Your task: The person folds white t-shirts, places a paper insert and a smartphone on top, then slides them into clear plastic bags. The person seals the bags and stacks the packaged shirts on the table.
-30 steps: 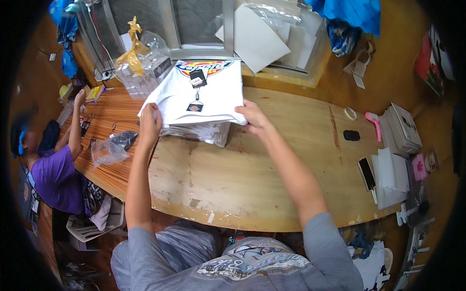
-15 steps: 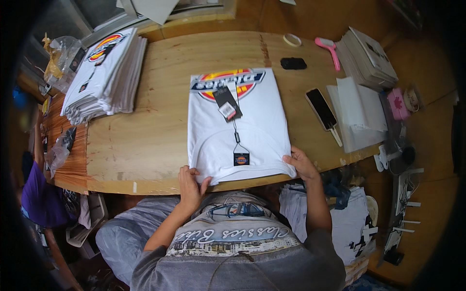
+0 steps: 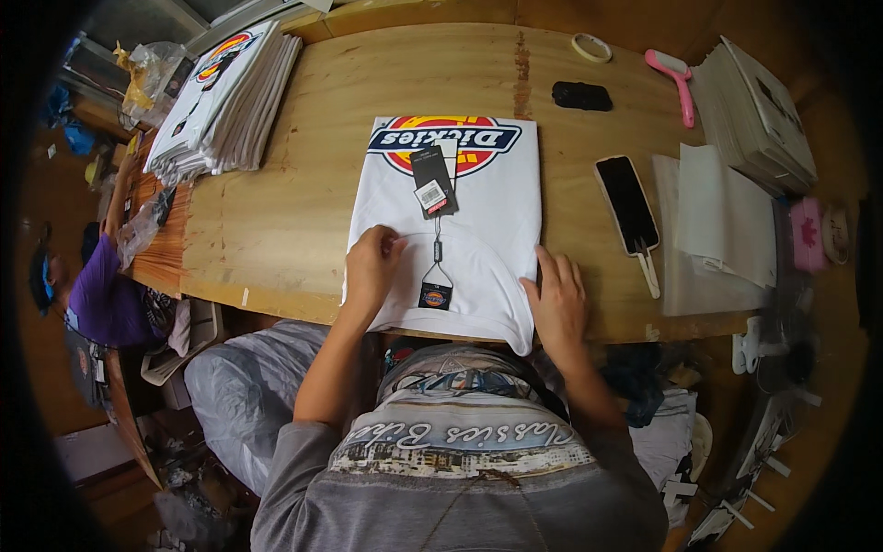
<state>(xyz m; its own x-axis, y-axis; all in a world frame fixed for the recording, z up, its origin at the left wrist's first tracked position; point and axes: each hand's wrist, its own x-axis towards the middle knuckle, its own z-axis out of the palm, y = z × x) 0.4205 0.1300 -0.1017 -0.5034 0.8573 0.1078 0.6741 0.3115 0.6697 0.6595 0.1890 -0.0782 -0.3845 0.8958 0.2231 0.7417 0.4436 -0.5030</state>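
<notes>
At the far left edge of the frame I saw another person in a purple top (image 3: 103, 296), seated low beside the worktop (image 3: 276, 230). Above them, in the upper left, lay crumpled clear plastic bags (image 3: 147, 74) and next to those a tall stack of folded white shirts (image 3: 225, 101).

In the centre a folded white T-shirt (image 3: 487, 212) lay flat on the worktop, its coloured chest print toward the top of the frame and its near edge hanging slightly over the worktop's front. A black hang tag (image 3: 433, 184) rested on it, with a cord running down to a smaller tag (image 3: 435, 296).

My left hand (image 3: 372, 267) lay on the shirt's lower left part, fingers curled and pressing the cloth. My right hand (image 3: 556, 299) rested flat with fingers spread on the shirt's lower right corner.

Right of the shirt lay a black phone (image 3: 627, 202), then white sheets (image 3: 722, 225). In the upper right were a black pouch (image 3: 581, 96), a tape ring (image 3: 591, 47), a pink-handled roller (image 3: 673, 81) and a stack of flat packets (image 3: 759, 115).
</notes>
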